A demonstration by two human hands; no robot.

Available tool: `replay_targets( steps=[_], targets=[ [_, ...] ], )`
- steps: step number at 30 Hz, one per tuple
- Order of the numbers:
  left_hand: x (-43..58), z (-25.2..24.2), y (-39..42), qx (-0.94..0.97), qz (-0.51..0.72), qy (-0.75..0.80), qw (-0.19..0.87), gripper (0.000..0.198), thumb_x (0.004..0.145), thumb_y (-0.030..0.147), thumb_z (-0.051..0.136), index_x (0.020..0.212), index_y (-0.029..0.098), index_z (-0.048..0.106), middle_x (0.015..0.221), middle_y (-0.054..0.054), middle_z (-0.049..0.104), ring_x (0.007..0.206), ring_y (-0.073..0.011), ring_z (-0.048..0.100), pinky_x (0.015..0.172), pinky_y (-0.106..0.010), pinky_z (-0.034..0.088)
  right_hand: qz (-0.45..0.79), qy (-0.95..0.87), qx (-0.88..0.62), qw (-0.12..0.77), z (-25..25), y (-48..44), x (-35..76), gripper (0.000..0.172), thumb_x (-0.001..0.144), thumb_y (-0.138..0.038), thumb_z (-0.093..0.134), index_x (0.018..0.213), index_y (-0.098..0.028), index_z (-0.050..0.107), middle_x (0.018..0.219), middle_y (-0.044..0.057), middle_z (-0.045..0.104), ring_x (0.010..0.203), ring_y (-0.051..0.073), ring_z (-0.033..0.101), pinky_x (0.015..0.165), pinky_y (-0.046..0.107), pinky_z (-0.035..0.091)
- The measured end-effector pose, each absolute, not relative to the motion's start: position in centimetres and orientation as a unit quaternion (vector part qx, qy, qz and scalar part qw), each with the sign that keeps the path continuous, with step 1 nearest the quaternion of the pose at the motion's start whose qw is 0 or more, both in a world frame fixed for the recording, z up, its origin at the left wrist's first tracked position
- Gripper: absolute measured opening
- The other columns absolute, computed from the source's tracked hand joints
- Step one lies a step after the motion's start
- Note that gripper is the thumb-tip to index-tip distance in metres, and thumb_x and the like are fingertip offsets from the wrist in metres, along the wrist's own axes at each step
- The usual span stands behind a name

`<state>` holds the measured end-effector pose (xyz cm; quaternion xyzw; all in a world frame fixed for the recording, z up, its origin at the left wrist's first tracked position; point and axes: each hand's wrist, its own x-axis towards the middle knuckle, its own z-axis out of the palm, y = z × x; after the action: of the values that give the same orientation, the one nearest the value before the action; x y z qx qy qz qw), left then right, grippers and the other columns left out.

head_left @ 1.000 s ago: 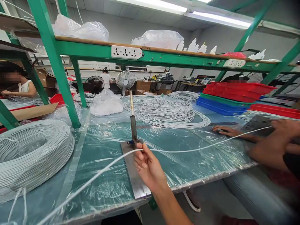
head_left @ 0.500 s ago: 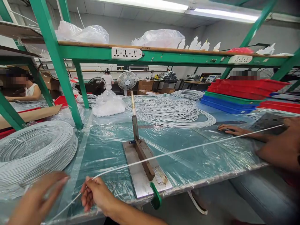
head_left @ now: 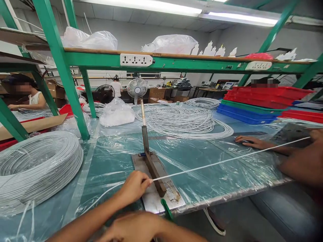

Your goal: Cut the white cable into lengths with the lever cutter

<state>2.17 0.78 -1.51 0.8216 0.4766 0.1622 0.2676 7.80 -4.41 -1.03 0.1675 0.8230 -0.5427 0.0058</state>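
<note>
My left hand (head_left: 136, 185) pinches a thin white cable (head_left: 202, 167) at the near side of the metal lever cutter (head_left: 151, 164). From there the cable runs right, across the cutter base, to a co-worker's hand (head_left: 316, 134); its slack part trails down left behind my left forearm. The cutter's handle points up. Below my left hand, my right hand (head_left: 133, 227) is low at the bottom edge, blurred, its fingers partly out of view; whether it holds anything is unclear. A green grip (head_left: 166, 208) sits at the cutter's near end.
A large cable coil (head_left: 63, 161) lies at the left. Behind the cutter are loose coils (head_left: 179, 119) and a plastic bag (head_left: 117, 114). Stacked red and blue trays (head_left: 264, 101) stand back right. The co-worker's other hand (head_left: 248, 141) rests on the table. A green shelf frame (head_left: 101, 58) spans above.
My left hand has moved right from beside the coil and taken hold of the cable by the cutter. My right hand has left its earlier grip spot and moved down and right.
</note>
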Motion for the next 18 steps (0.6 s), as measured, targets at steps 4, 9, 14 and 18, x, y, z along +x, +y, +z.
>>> replay_targets(
  steps=[4, 9, 14, 18],
  targets=[
    [2.0, -1.7, 0.6, 0.836, 0.144, 0.469, 0.245, 0.03, 0.087, 0.026, 0.044, 0.09, 0.014, 0.071, 0.056, -0.001, 0.057, 0.059, -0.0187, 0.055, 0.057, -0.025, 0.045, -0.63, 0.729, 0.214, -0.163, 7.3, 0.6, 13.7, 0.029, 0.091, -0.031, 0.052, 0.106, -0.012, 0.067, 0.069, 0.002, 0.064, 0.055, 0.01, 0.059, 0.056, 0.018, 0.047],
    [2.3, -2.4, 0.2, 0.86, 0.114, 0.442, 0.228, 0.035, 0.082, 0.005, 0.041, 0.106, 0.015, 0.064, 0.082, -0.014, 0.067, 0.08, -0.0301, 0.063, 0.076, -0.04, 0.045, -0.454, 0.551, 0.518, -0.471, 11.6, 13.7, 17.5, 0.023, 0.1, -0.028, 0.041, 0.104, -0.012, 0.058, 0.06, -0.004, 0.053, 0.041, 0.005, 0.044, 0.04, 0.014, 0.032],
    [3.0, -3.4, 1.2, 0.823, 0.181, 0.449, 0.297, 0.023, 0.082, 0.004, 0.043, 0.082, 0.013, 0.064, 0.084, -0.009, 0.066, 0.082, -0.0213, 0.061, 0.071, -0.026, 0.041, -0.485, 0.493, 0.562, -0.453, 11.2, 22.0, 17.8, 0.03, 0.098, -0.039, 0.046, 0.097, -0.011, 0.056, 0.073, -0.001, 0.053, 0.049, 0.006, 0.046, 0.044, 0.018, 0.041],
    [3.4, -4.4, 2.5, 0.766, 0.244, 0.461, 0.375, 0.016, 0.082, 0.011, 0.046, 0.078, 0.013, 0.061, 0.069, -0.002, 0.059, 0.066, -0.0137, 0.054, 0.057, -0.021, 0.034, -0.522, 0.484, 0.555, -0.43, 11.7, 23.9, 16.7, 0.033, 0.097, -0.043, 0.046, 0.093, -0.011, 0.056, 0.069, -0.002, 0.05, 0.047, 0.005, 0.041, 0.042, 0.017, 0.037]
  ],
)
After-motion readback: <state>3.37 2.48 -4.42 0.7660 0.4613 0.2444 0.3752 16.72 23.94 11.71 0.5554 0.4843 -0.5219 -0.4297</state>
